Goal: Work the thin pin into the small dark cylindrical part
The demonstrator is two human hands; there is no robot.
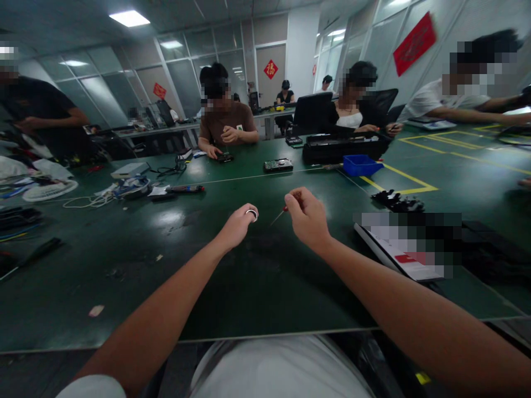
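Note:
Over the green tabletop (257, 293), my left hand (238, 226) is closed on a small shiny silver ring (251, 213), pinched near the fingertips. To its right, my right hand (309, 218) grips a thin screwdriver (279, 217) by its reddish-brown handle. The shaft slants down and left, its tip in the gap between my two hands and apart from the ring. My fingers cover most of the handle. Beyond both hands, a hard drive (278, 165) lies flat on the table.
A blue bin (360, 165) stands right of the hard drive, near a long black case (344, 148). A white box (398, 251) lies at right. Cables (128, 188) and a marker-like tool (185, 189) are at left. Several co-workers sit across the table, one person (228, 119) directly opposite.

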